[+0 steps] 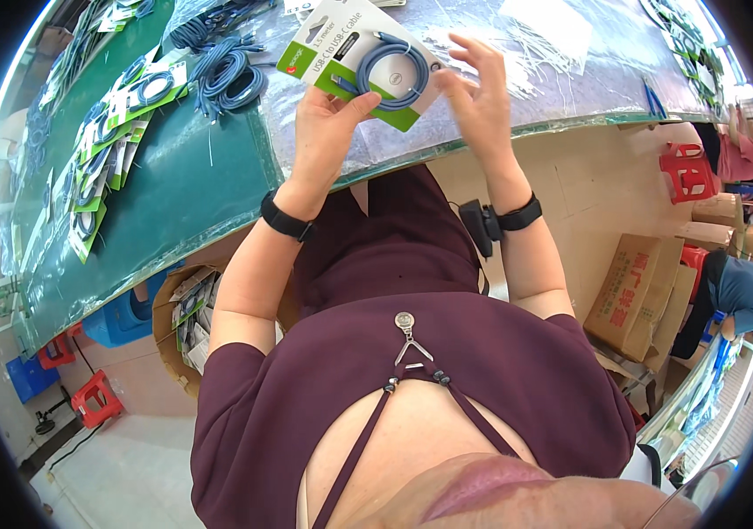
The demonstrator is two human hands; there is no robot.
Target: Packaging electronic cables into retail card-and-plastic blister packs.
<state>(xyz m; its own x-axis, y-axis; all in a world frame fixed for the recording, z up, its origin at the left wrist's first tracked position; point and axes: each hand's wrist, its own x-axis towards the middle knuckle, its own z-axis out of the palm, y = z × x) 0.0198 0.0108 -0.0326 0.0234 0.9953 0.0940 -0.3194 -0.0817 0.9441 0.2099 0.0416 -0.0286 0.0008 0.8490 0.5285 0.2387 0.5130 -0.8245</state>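
My left hand [329, 123] grips the lower left edge of a white-and-green cable card [341, 28] between thumb and fingers, above the table's near edge. A coiled blue cable [364, 81] lies against the front of this card, which is tilted. Just off the card's right edge is my right hand [480, 93], fingers apart and curved, with nothing visible in it. White ties [518, 75] lie scattered on the table beyond that hand. Left of the card sits a pile of loose coiled blue cables [227, 75].
Carded cables [116, 132] lie in overlapping rows on the green tabletop [191, 176] at left, with more carded cables [689, 53] far right. Blue-handled cutters [654, 101] rest near the edge. Below stand a red stool [689, 173], cardboard boxes [632, 295] and a carton of cards [174, 339].
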